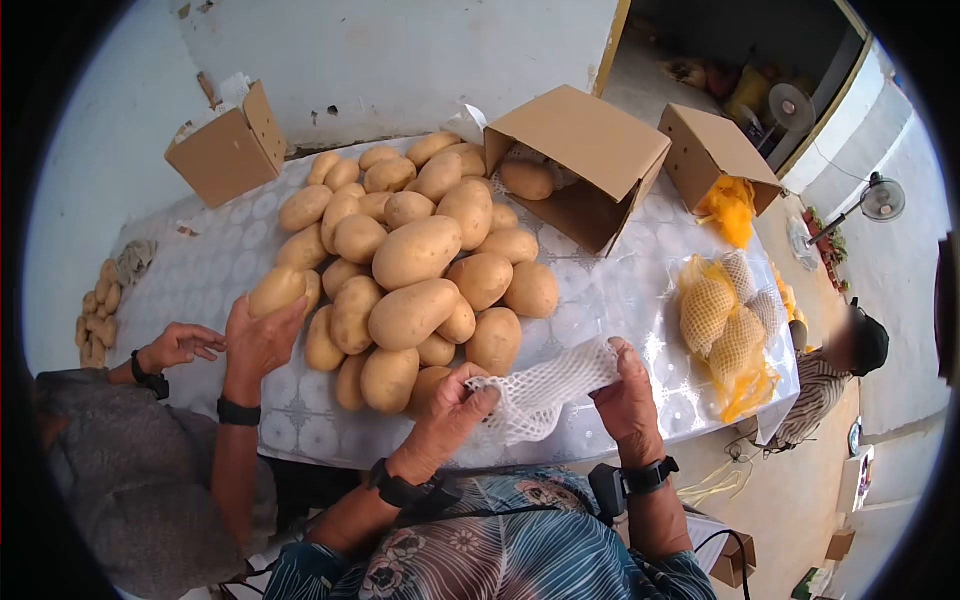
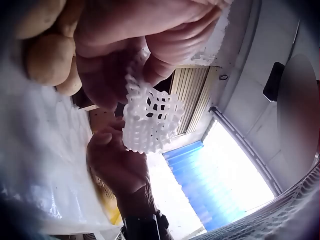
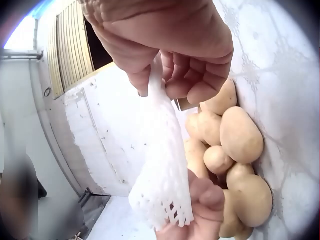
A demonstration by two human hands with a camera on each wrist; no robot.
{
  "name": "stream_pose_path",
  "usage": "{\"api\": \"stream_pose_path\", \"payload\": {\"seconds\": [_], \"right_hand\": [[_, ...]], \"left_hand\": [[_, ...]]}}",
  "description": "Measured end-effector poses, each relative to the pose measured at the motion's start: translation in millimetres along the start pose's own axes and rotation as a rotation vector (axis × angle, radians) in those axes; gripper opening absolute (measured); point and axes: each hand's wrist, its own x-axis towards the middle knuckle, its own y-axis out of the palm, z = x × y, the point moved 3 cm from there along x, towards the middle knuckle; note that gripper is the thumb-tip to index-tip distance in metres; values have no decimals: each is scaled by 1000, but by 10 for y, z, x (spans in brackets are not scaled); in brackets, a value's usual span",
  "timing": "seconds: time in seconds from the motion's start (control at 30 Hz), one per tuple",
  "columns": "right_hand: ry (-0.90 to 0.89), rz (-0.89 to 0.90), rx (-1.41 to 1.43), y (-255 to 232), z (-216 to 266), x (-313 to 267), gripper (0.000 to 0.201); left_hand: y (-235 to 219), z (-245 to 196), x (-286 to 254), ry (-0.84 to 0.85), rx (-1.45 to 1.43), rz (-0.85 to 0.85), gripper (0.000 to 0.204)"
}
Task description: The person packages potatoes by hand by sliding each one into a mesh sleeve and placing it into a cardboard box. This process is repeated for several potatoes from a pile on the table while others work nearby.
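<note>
A white foam net sleeve (image 1: pixel 550 390) stretches between both hands in front of the potato pile. My left hand (image 1: pixel 447 415) pinches its wider, open end between thumb and fingers. At the other end, my right hand (image 1: pixel 630 393) grips the narrow, bunched tip. The right wrist view shows the sleeve (image 3: pixel 167 155) hanging from the right thumb and fingers, with no potato inside it. Beyond the left hand lies a large heap of potatoes (image 1: pixel 412 312) on the patterned tablecloth (image 1: pixel 600 310).
Another person's hand (image 1: pixel 262 335) holds a potato at the left of the heap. An open cardboard box (image 1: pixel 580 135) with a netted potato lies on its side behind. To the right sit a yellow net bag (image 1: pixel 740 385) of sleeved potatoes and a smaller box (image 1: pixel 715 150) with yellow netting.
</note>
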Motion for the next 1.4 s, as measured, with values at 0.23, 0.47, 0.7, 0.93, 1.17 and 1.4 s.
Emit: {"api": "stream_pose_path", "payload": {"seconds": [0.23,0.47,0.7,0.93,1.17,1.4], "right_hand": [[370,64,-208,93,-346,-173,74],[380,165,-99,186,-355,-86,44],[97,9,-558,223,-111,-104,10],[27,-36,-547,189,-116,-251,11],[72,-94,-647,278,69,-394,19],[67,-135,-294,-229,116,-255,11]], "left_hand": [[-22,284,102,-87,-329,28,17],[88,398,133,-265,-445,173,20],[231,225,215,-8,-137,119,30],[202,432,262,-15,85,-37,20],[433,518,356,7,69,65,22],[477,529,355,-206,149,206,26]]}}
